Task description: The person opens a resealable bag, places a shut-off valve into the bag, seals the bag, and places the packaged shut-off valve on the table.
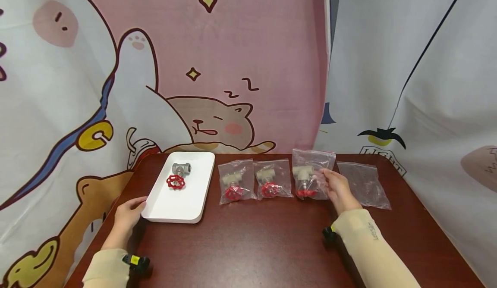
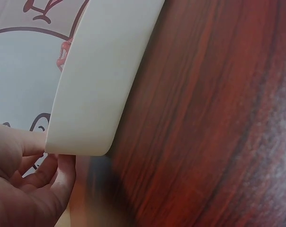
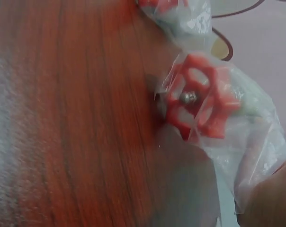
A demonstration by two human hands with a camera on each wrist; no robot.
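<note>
At the tray's near left corner, my left hand [image 1: 128, 217] grips the white tray [image 1: 174, 206], thumb and fingers about its rim [image 2: 88, 94]. A grey gate valve [image 1: 180, 169] with a red handwheel lies uncovered in the tray. Over on the right, my right hand [image 1: 337, 189] pinches the side of a clear zip bag [image 1: 325, 159]. Inside that bag is a beige valve [image 1: 303, 172] with a red handwheel [image 3: 200, 97], the bag held raised at the table's far side. Most of the right hand's fingers are hidden in the right wrist view.
Two more clear bags, a left one [image 1: 235, 167] and a middle one [image 1: 279, 167], each with a red-wheeled valve, lie between tray and right hand. An empty zip bag [image 1: 366, 184] lies flat to the right. A printed curtain [image 1: 252, 42] hangs behind the brown table [image 1: 248, 245].
</note>
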